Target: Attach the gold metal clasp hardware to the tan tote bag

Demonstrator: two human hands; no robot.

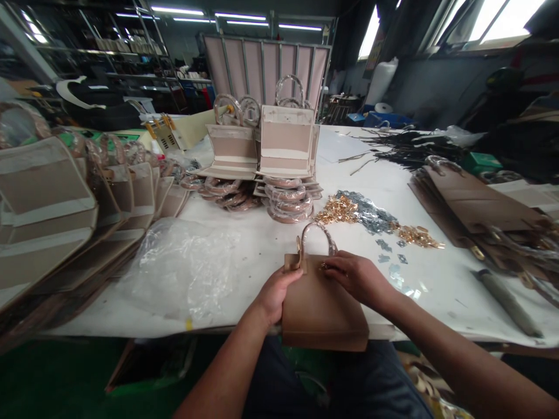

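A brown handbag (323, 311) stands at the table's front edge, its plastic-wrapped handle (318, 228) pointing up and away. My left hand (277, 291) grips the bag's upper left side, the thumb lying on its front near the top edge. Close to the bag's top right, my right hand (353, 276) pinches a small gold metal fitting (324, 266) against or just above the bag's face; whether it touches is hard to see. Beyond the bag lie piles of gold fittings (338, 209) and of small silver metal plates (373, 212).
Stacked handbags with wrapped handles stand at the back (287, 139) and left (131, 192). Brown bag pieces (476, 198) lie at the right, near a dark grey rod-like tool (509, 302). Clear plastic sheeting (179, 267) lies left of my hands. Black strips (406, 145) are heaped behind.
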